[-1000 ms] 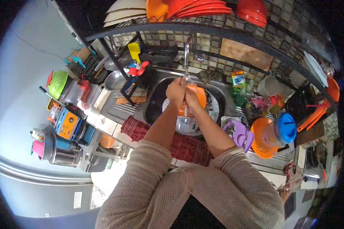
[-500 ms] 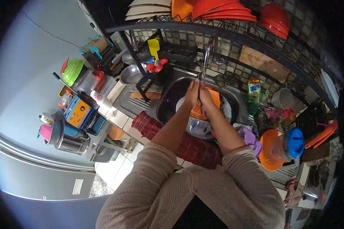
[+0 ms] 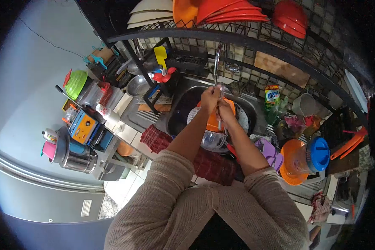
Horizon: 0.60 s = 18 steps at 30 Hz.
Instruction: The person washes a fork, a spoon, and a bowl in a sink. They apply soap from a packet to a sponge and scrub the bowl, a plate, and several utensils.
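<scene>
Under the chrome faucet, my two hands are close together over the sink. My right hand is closed around a slim, pale utensil, its kind blurred. My left hand is closed beside the utensil's upper part; what its fingers hold is hidden. Below them in the sink lie an orange dish, a white perforated bowl and a clear container. A red handle shows beside my right forearm.
A dark red cloth lies along the counter's front edge. To the right are purple trays, an orange plate and a blue-lidded clear jug. Overhead runs a black dish rack with red bowls. A steel pan stands left.
The whole view has shifted slightly. My hands, pressed together before, are now a little apart, with the left one higher, and more of the pale utensil shows between them.
</scene>
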{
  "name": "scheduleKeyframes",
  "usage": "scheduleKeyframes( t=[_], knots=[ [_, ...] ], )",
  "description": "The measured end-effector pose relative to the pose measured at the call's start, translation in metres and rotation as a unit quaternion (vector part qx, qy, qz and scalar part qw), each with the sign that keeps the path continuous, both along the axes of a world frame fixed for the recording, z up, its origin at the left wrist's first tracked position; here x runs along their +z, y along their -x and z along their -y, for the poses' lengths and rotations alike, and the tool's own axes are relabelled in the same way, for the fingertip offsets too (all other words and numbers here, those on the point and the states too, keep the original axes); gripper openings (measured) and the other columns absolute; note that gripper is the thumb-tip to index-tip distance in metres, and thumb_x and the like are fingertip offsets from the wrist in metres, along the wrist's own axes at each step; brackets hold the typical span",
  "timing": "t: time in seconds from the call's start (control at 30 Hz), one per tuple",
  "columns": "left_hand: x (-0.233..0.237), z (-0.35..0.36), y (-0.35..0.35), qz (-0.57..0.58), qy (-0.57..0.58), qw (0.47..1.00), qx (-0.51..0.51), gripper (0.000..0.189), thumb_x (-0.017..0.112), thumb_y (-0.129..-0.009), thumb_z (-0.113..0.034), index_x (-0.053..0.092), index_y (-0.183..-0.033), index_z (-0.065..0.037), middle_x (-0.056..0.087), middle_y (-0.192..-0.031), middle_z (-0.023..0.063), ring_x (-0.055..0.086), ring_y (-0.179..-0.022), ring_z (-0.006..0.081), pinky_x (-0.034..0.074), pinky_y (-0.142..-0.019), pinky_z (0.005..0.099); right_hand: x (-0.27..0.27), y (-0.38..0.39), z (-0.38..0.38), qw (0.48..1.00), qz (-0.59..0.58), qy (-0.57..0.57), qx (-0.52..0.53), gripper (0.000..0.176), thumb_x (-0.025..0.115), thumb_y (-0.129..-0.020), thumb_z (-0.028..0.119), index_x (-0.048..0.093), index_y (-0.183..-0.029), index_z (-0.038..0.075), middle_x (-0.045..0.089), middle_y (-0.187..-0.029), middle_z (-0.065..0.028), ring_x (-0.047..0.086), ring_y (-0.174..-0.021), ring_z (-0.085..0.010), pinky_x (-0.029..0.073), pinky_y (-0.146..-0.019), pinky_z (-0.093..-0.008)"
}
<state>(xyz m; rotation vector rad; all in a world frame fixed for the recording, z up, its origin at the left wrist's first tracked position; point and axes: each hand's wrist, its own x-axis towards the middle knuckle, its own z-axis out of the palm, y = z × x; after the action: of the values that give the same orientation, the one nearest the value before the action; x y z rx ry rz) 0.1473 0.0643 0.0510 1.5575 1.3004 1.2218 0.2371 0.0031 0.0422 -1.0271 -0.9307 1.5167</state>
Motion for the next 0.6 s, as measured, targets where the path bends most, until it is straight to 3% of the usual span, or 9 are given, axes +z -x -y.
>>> scheduleKeyframes(
  t=[0.03, 0.1, 0.13, 0.2, 0.33, 0.43, 0.5, 0.53, 0.6],
  knots=[
    [-0.003, -0.004, -0.002, -0.002, -0.002, 1.000, 0.001, 0.019, 0.056, -0.087, -0.017, 0.061, -0.095, 0.000, 0.062, -0.071, 0.0048, 0.057, -0.065, 0.0111, 0.046, -0.059, 0.0261, 0.000, 0.000, 0.000, 1.000, -0.002, -0.002, 0.001, 0.022, 0.037, -0.094, 0.032, 0.047, -0.088, 0.014, 0.037, -0.057, 0.0047, 0.032, -0.042, -0.0076, 0.027, -0.037, -0.0228],
    [-0.001, -0.005, -0.009, 0.132, -0.087, 0.986, -0.049, 0.027, 0.056, -0.088, -0.026, 0.061, -0.084, 0.000, 0.061, -0.067, 0.0057, 0.058, -0.061, 0.0122, 0.048, -0.057, 0.0264, 0.000, 0.000, 0.002, 0.998, 0.014, 0.044, 0.042, 0.020, 0.038, -0.094, 0.032, 0.048, -0.090, 0.015, 0.038, -0.058, 0.0036, 0.032, -0.042, -0.0078, 0.026, -0.036, -0.0231],
    [0.004, -0.003, -0.008, 0.132, -0.087, 0.986, -0.048, 0.027, 0.056, -0.088, -0.026, 0.061, -0.084, 0.000, 0.061, -0.067, 0.0057, 0.058, -0.061, 0.0122, 0.048, -0.057, 0.0264, -0.001, 0.002, 0.003, 0.998, 0.014, 0.044, 0.043, 0.020, 0.038, -0.094, 0.032, 0.048, -0.090, 0.015, 0.038, -0.058, 0.0036, 0.032, -0.042, -0.0078, 0.026, -0.036, -0.0231],
    [0.010, 0.002, -0.007, 0.157, 0.067, 0.985, -0.040, 0.033, 0.052, -0.090, -0.032, 0.061, -0.083, -0.001, 0.061, -0.068, 0.0075, 0.058, -0.054, 0.0132, 0.050, -0.053, 0.0268, -0.003, 0.009, 0.004, 1.000, -0.006, -0.020, 0.018, 0.019, 0.040, -0.093, 0.031, 0.049, -0.091, 0.015, 0.038, -0.058, 0.0030, 0.033, -0.043, -0.0084, 0.027, -0.037, -0.0228],
    [0.006, -0.007, -0.003, 0.123, 0.112, 0.985, -0.032, 0.036, 0.047, -0.092, -0.034, 0.060, -0.088, -0.001, 0.061, -0.070, 0.0088, 0.057, -0.048, 0.0141, 0.050, -0.048, 0.0267, -0.005, 0.017, 0.005, 0.999, -0.032, -0.001, 0.003, 0.018, 0.040, -0.092, 0.029, 0.050, -0.090, 0.014, 0.039, -0.058, 0.0029, 0.034, -0.041, -0.0092, 0.028, -0.037, -0.0227],
    [-0.006, -0.013, 0.005, 0.176, 0.176, 0.967, -0.046, 0.037, 0.048, -0.091, -0.033, 0.059, -0.095, 0.001, 0.061, -0.073, 0.0091, 0.061, -0.056, 0.0186, 0.052, -0.056, 0.0294, -0.008, 0.020, -0.004, 0.992, -0.102, 0.070, 0.012, 0.017, 0.042, -0.091, 0.027, 0.052, -0.090, 0.013, 0.042, -0.059, 0.0020, 0.037, -0.042, -0.0094, 0.029, -0.037, -0.0243],
    [-0.021, -0.019, 0.013, 0.066, 0.017, 0.998, -0.010, 0.035, 0.048, -0.091, -0.031, 0.057, -0.100, 0.001, 0.062, -0.087, 0.0115, 0.062, -0.079, 0.0235, 0.050, -0.071, 0.0335, -0.008, 0.019, -0.018, 0.999, 0.028, -0.011, 0.037, 0.019, 0.043, -0.091, 0.027, 0.054, -0.087, 0.012, 0.048, -0.062, 0.0004, 0.043, -0.044, -0.0096, 0.031, -0.037, -0.0256],
    [-0.027, -0.020, 0.017, 0.065, 0.014, 0.998, -0.006, 0.035, 0.048, -0.091, -0.031, 0.057, -0.100, 0.001, 0.062, -0.087, 0.0115, 0.062, -0.079, 0.0235, 0.050, -0.071, 0.0335, -0.007, 0.022, -0.026, 0.999, 0.026, -0.013, 0.041, 0.019, 0.043, -0.091, 0.027, 0.054, -0.087, 0.012, 0.048, -0.062, 0.0004, 0.043, -0.044, -0.0096, 0.031, -0.037, -0.0256],
    [-0.042, -0.011, 0.019, -0.027, -0.094, 0.991, -0.095, 0.032, 0.045, -0.092, -0.024, 0.052, -0.112, -0.001, 0.057, -0.110, 0.0129, 0.053, -0.104, 0.0235, 0.043, -0.086, 0.0344, -0.007, 0.027, -0.045, 0.993, 0.052, -0.052, -0.091, 0.022, 0.046, -0.090, 0.030, 0.055, -0.085, 0.010, 0.052, -0.066, -0.0015, 0.049, -0.052, -0.0124, 0.036, -0.042, -0.0277]
  ],
)
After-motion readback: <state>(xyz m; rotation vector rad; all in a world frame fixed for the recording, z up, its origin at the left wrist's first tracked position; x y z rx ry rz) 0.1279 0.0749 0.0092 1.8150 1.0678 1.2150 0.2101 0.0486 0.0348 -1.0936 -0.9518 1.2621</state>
